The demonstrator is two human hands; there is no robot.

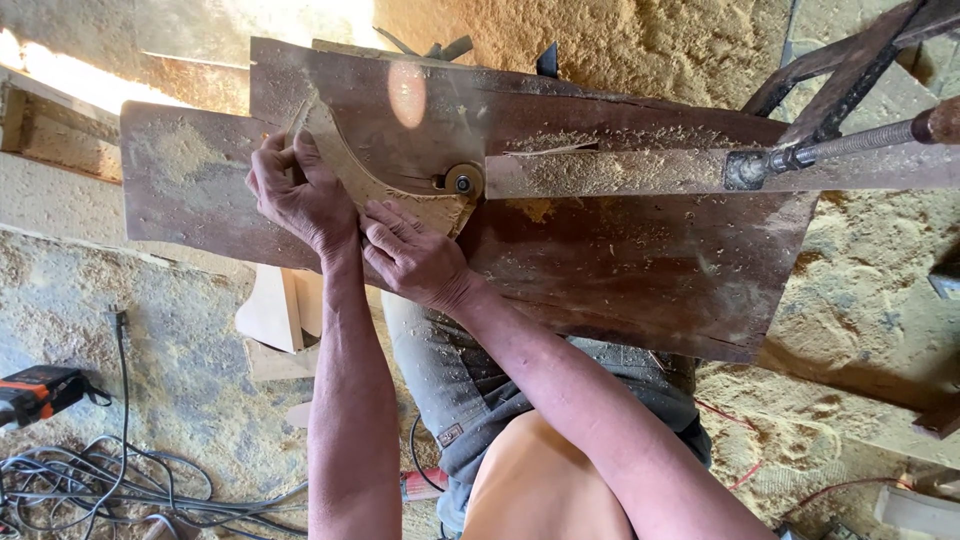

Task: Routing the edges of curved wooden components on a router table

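A dark, sawdust-strewn wooden bench top (620, 270) carries a curved pale wooden piece (385, 180) at its left middle, the left hand (300, 195) clamped over the piece's left end and the right hand (415, 260) pressing flat, fingers together, on its near edge beside a small round cutter (463, 183).

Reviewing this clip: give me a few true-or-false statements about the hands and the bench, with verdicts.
1. Both hands press on a curved wooden piece. True.
2. The right hand holds a hammer. False: it lies on the wood, holding no tool.
3. Sawdust lies on the dark wooden bench. True.
4. The left hand hangs off the bench. False: it grips the piece's far end.
5. Cables lie on the floor. True.
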